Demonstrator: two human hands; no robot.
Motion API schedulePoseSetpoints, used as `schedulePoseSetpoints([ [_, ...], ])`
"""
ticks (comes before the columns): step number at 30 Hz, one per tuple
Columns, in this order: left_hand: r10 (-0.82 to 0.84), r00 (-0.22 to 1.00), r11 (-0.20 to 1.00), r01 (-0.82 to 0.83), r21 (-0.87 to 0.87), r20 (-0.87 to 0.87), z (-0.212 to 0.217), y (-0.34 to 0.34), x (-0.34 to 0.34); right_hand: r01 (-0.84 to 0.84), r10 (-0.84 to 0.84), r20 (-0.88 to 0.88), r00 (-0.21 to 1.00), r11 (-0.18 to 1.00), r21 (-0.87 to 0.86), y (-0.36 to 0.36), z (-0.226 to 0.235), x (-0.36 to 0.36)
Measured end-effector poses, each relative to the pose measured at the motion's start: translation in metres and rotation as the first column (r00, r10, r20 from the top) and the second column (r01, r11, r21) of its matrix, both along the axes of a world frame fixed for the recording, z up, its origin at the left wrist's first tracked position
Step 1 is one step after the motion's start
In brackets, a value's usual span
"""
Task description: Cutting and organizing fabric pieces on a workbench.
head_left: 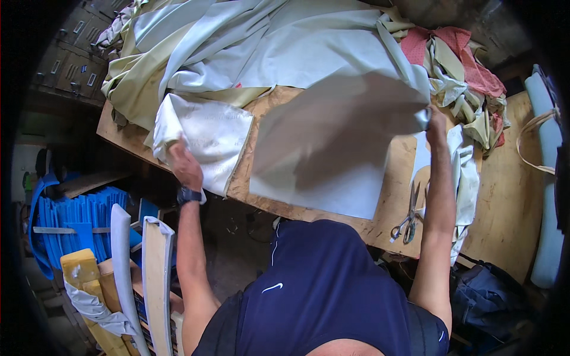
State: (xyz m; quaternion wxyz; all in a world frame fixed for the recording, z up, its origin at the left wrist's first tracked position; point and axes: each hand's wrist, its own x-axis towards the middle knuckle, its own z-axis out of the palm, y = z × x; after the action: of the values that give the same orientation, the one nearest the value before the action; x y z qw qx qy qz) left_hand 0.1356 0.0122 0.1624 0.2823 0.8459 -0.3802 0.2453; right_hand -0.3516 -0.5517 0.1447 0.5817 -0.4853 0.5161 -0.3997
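Observation:
My left hand, slightly smeared by motion, is closed on the near left edge of a white fabric piece with faint print. That piece lies partly on the wooden table and bunches up by my fingers. Far out to the right, my right hand is closed on the corner of a large sheet of material. The sheet is raised and blurred on its right, showing a grey-brown shaded face, while its pale near part lies on the table. Scissors rest on the table near my right forearm.
A large heap of pale fabric covers the table's far side. Red and cream scraps lie at the far right. Blue sheets and padded boards stand at the left. A pale roll stands at the right edge.

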Motion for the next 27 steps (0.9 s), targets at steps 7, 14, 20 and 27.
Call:
schedulePoseSetpoints([
  [7,-0.006,0.929,0.987,0.064,0.145,-0.369,-0.041,-0.001,-0.087,-0.125,-0.535,-0.585,0.609,0.664,-0.737,0.017,-0.05,-0.095],
  [14,0.032,0.939,0.999,-0.043,-0.025,-0.343,-0.027,0.019,-0.066,-0.868,0.409,-0.839,0.36,0.476,-0.141,0.313,-0.041,-0.018],
  [20,0.086,0.966,0.979,-0.128,-0.161,-0.242,0.046,0.039,-0.016,-0.897,0.313,-0.908,0.279,0.422,-0.131,0.34,-0.078,0.005],
  [27,0.216,0.976,0.951,-0.213,-0.224,-0.012,0.119,0.127,0.018,-0.893,0.809,-0.423,0.408,0.449,-0.002,0.364,-0.043,0.145],
])
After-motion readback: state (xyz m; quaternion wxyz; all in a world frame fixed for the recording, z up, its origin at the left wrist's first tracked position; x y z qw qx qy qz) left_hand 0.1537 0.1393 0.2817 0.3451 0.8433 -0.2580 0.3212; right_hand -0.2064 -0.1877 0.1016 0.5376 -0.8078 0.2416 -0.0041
